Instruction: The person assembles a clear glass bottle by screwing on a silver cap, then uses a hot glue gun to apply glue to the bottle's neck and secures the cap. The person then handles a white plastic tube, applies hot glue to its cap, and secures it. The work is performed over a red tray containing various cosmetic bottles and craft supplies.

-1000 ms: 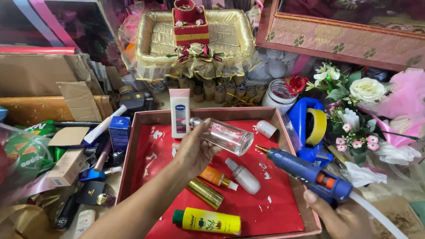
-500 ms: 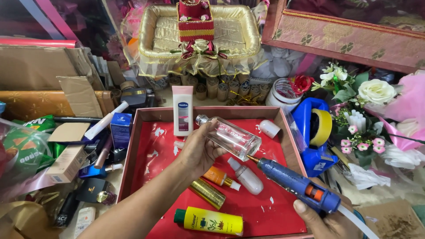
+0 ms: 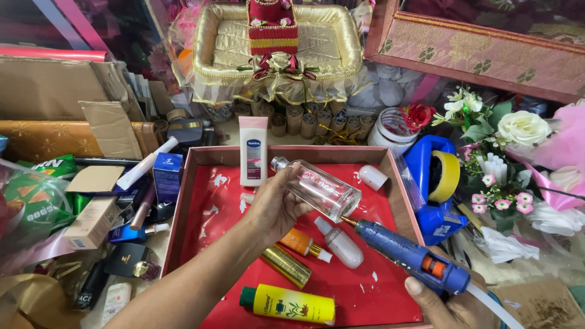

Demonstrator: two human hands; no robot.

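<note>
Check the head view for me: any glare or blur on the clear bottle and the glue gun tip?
Head view: evenly lit and sharp at centre; the clear bottle in the left hand shows only faint highlights, and the glue gun nozzle reads crisply against it; the upper corners fall dark, and the edges bow slightly.

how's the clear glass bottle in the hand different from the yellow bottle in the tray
The clear glass bottle is see-through and held tilted in the left hand above the red tray; the yellow bottle is opaque and lies flat on the tray, untouched. The glass one's neck is bare, the yellow one has a green cap. Both are over the same tray.
</note>
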